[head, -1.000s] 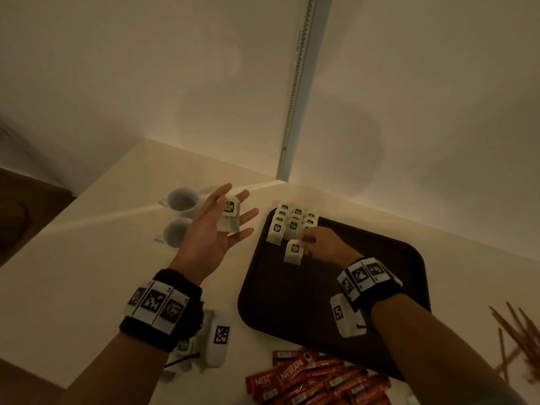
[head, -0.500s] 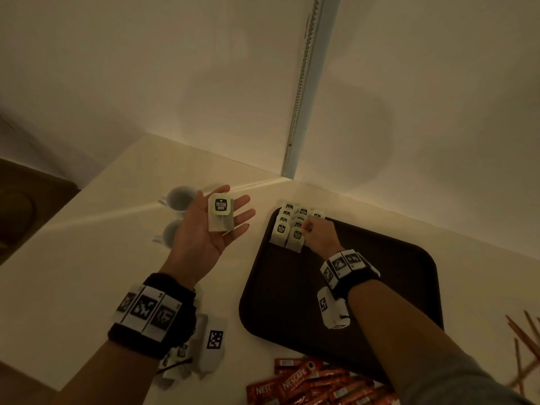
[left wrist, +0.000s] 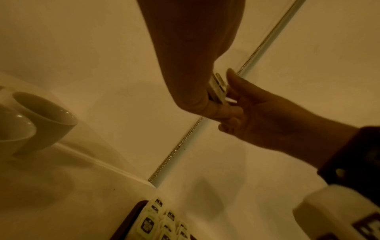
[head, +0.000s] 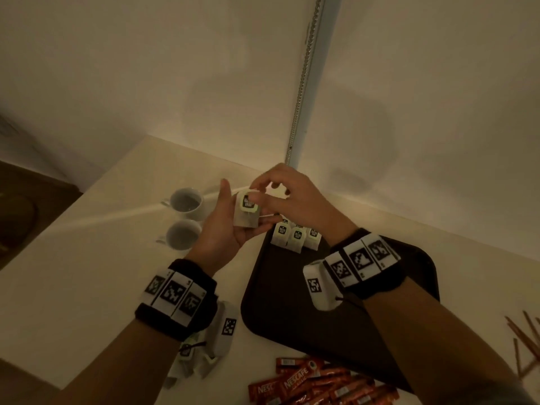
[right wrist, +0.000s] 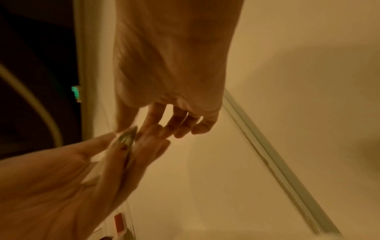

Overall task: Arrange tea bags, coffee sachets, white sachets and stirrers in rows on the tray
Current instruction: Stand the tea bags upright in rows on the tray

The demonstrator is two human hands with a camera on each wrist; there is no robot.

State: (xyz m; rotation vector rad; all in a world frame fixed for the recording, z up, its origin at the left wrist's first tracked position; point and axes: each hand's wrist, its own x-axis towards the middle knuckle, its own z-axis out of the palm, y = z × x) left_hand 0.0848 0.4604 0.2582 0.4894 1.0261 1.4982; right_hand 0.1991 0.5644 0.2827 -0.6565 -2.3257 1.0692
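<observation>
Red coffee sachets (head: 315, 384) lie nearest on the surface (head: 87, 258), past them the dark tray (head: 292, 302) carries tea bags (head: 295, 238) at its far-left corner, and beyond, the left hand (head: 225, 226) cradles a tea bag (head: 247, 210) on flat fingers while the right hand (head: 292, 197) pinches its top.

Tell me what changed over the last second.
The right hand left the tray, crossed to the left hand and now pinches the tea bag lying in its palm. The left hand kept that bag; the tray's tea bag row and cups stayed put.
</observation>
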